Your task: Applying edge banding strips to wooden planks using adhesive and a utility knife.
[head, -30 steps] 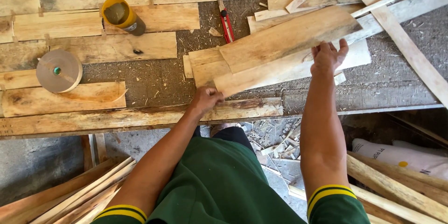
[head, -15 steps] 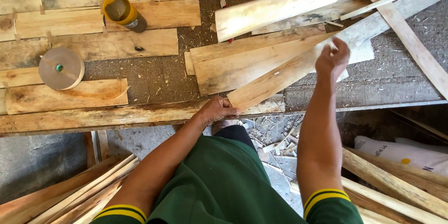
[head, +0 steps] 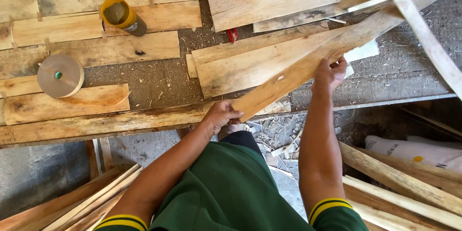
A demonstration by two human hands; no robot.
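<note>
At the far left of the surface (head: pixel 159 79), toward nine o'clock, a roll of brown tape (head: pixel 60 75) lies flat on a short plank, and up at about eleven o'clock a yellow-rimmed can (head: pixel 120 15) lies tilted on pale boards. Near the centre, the left hand (head: pixel 220 116) grips the near end of a long wooden plank (head: pixel 313 62), fingers (head: pixel 233 114) curled shut around its lower edge right at the front lip of the surface. The plank runs slantwise from there toward two o'clock, lifted above a stack of flat boards (head: pixel 240 65) that sits beneath it at twelve o'clock; a small red tool (head: pixel 232 34) peeks out just above that stack. Further right, the right hand (head: pixel 329 73) clasps the same plank partway along, fingers wrapped up over its underside. At four o'clock, below the surface, loose wooden slats (head: pixel 399 187) lean beside a white sack (head: pixel 414 147).
</note>
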